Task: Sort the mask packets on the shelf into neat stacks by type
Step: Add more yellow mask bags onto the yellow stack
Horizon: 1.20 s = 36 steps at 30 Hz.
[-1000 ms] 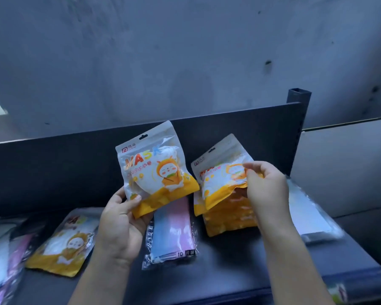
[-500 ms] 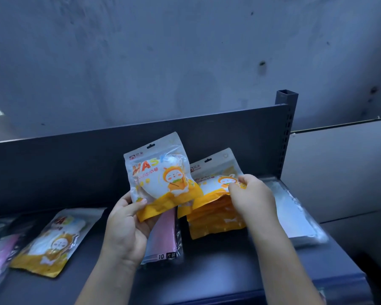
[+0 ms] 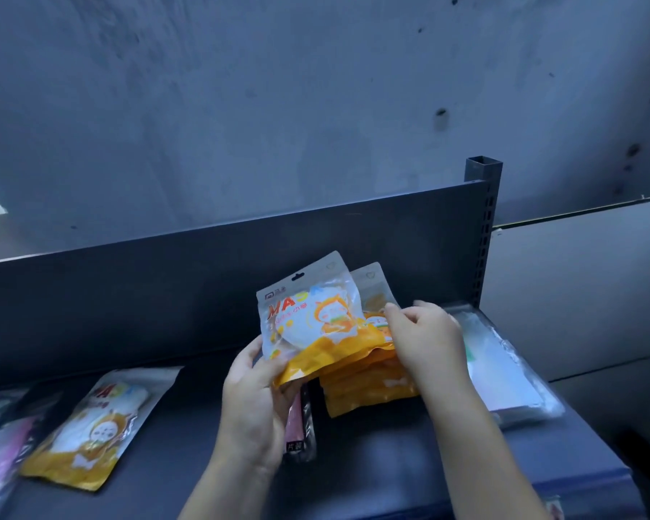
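My left hand grips an orange and white cartoon mask packet by its lower left corner and holds it tilted over the stack of matching orange packets on the dark shelf. My right hand rests on top of that stack, fingers bent on the upper packets, touching the held packet's right edge. Under my left hand lies a pink mask packet, mostly hidden. Another orange cartoon packet lies flat at the left.
Clear packets of white masks are piled at the shelf's right end by the upright post. Pink and dark packets crowd the far left edge. A dark back panel runs behind, with a concrete wall above.
My left hand has carried the held packet rightward and lower, onto the orange stack. My right hand has stayed on the stack.
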### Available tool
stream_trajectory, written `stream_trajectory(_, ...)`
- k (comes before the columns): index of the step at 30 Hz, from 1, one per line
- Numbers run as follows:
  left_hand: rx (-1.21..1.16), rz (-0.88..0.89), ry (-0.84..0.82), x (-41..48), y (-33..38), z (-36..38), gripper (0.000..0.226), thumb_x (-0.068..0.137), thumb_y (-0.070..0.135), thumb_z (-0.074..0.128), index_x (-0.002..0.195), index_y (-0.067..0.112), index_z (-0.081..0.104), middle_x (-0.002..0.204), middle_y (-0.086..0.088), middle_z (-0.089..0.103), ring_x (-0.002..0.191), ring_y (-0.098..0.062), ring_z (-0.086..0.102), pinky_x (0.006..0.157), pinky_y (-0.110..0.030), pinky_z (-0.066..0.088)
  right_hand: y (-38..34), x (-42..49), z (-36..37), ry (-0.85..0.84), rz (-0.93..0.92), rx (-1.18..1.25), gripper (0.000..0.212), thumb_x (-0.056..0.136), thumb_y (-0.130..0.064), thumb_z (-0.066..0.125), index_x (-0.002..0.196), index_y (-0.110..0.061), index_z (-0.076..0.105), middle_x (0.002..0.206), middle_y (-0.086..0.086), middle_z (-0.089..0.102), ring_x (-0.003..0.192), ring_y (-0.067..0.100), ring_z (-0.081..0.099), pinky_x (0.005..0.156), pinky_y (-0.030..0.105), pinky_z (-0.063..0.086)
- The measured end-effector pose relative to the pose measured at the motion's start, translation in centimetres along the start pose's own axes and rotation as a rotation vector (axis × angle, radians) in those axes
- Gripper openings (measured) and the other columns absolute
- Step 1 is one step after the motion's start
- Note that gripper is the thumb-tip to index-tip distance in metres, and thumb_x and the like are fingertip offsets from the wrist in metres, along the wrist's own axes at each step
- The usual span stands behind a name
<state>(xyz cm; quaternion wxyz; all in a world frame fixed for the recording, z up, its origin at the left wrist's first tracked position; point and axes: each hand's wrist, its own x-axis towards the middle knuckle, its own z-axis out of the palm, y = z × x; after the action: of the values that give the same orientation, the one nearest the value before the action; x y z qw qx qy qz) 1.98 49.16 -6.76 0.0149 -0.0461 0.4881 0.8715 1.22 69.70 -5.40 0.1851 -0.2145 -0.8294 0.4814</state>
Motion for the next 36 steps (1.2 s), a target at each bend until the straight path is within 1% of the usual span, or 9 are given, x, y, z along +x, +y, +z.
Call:
stream_trajectory(3, 0.096, 0.066, -0.062, 0.1, -0.5, 1.3, 0.05, 0.086, -0.001, 0.068, 0.135, -0.001, 0.058, 0.123, -0.022, 0.073, 0.114, -0.04, 0.071, 0.091, -0.047, 0.061, -1.1, -0.6, -0.9, -0.034, -0.022, 0.179, 0.056, 0.096, -0.05, 0.058, 0.077, -0.001, 0.077, 0.105, -0.009, 0.072, 0.101, 0.017, 0.066, 0.046, 0.023, 0.045)
stream_trajectory(7, 0.308, 0.172, -0.08, 0.5, -1.6, 2.9, 0.032, 0.101, 0.007, 0.061, 0.133, 0.011, 0.06, 0.122, -0.01, 0.075, 0.115, -0.028, 0.072, 0.095, -0.046, 0.057, 0.1, -0.5, -0.9, -0.09, 0.064, 0.373, 0.031, 0.087, -0.038, 0.076, 0.075, -0.011, 0.076, 0.082, -0.003, 0.073, 0.065, 0.014, 0.068, 0.04, 0.022, 0.05)
stream_trajectory(10, 0.507, 0.182, -0.086, 0.8, -2.5, 3.8, 0.021, 0.108, 0.035, 0.05, 0.118, 0.025, 0.066, 0.114, 0.002, 0.077, 0.109, -0.016, 0.072, 0.087, -0.029, 0.057, 1.2, 0.0, -0.8, 0.012, 0.083, 0.348, 0.022, 0.08, -0.039, 0.077, 0.071, -0.019, 0.075, 0.072, -0.002, 0.074, 0.073, 0.023, 0.072, 0.055, 0.038, 0.059)
stream_trajectory(14, 0.678, 0.082, -0.051, 2.3, -4.5, 3.3, 0.047, 0.092, 0.072, 0.042, 0.11, 0.039, 0.069, 0.12, 0.006, 0.072, 0.12, -0.02, 0.064, 0.106, -0.051, 0.05, 1.8, 0.1, -1.0, 0.115, 0.064, 0.224, 0.018, 0.09, -0.03, 0.071, 0.075, -0.02, 0.072, 0.076, -0.008, 0.072, 0.08, 0.016, 0.067, 0.058, 0.027, 0.044)
stream_trajectory(16, 0.706, 0.063, -0.016, 3.1, -5.4, 2.7, 0.048, 0.087, 0.073, 0.042, 0.112, 0.042, 0.068, 0.121, 0.009, 0.072, 0.122, -0.02, 0.063, 0.108, -0.053, 0.048, 2.2, 0.2, -0.7, 0.091, 0.082, 0.249, 0.02, 0.092, -0.032, 0.069, 0.078, -0.019, 0.072, 0.078, -0.006, 0.073, 0.081, 0.017, 0.067, 0.061, 0.03, 0.047)
stream_trajectory(21, 0.705, 0.002, 0.053, 2.0, -4.3, 3.4, 0.073, 0.091, 0.062, 0.048, 0.155, 0.028, 0.039, 0.149, 0.008, 0.052, 0.139, -0.017, 0.048, 0.119, -0.046, 0.037, 3.1, 0.6, 0.2, 0.052, 0.14, 0.311, 0.02, 0.091, -0.03, 0.067, 0.078, -0.016, 0.073, 0.081, -0.002, 0.075, 0.084, 0.024, 0.068, 0.067, 0.037, 0.053)
stream_trajectory(25, 0.625, -0.055, 0.033, 1.8, -4.2, 3.9, 0.04, 0.103, 0.049, 0.048, 0.139, 0.032, 0.054, 0.128, 0.01, 0.069, 0.119, -0.015, 0.065, 0.109, -0.046, 0.05, 3.0, 0.5, 0.6, 0.07, 0.185, 0.426, 0.016, 0.09, -0.026, 0.066, 0.079, -0.017, 0.074, 0.083, -0.002, 0.075, 0.087, 0.025, 0.07, 0.077, 0.046, 0.06)
stream_trajectory(31, 0.635, -0.063, 0.051, 2.1, -4.1, 4.3, 0.022, 0.106, 0.044, 0.046, 0.126, 0.035, 0.046, 0.124, 0.014, 0.061, 0.119, -0.014, 0.058, 0.109, -0.041, 0.048, 2.5, 0.4, 0.8, 0.1, 0.145, 0.441, 0.02, 0.095, -0.03, 0.055, 0.094, -0.026, 0.074, 0.094, -0.012, 0.074, 0.097, 0.015, 0.068, 0.085, 0.041, 0.059)
stream_trajectory(36, 0.642, -0.026, 0.042, 2.1, -3.9, 4.7, 0.037, 0.106, 0.042, 0.048, 0.141, 0.028, 0.051, 0.128, 0.01, 0.066, 0.116, -0.012, 0.063, 0.103, -0.037, 0.053, 2.3, 0.2, 0.5, 0.013, 0.126, 0.352, 0.02, 0.099, -0.034, 0.053, 0.089, -0.031, 0.07, 0.092, -0.016, 0.073, 0.097, 0.015, 0.067, 0.089, 0.04, 0.057)
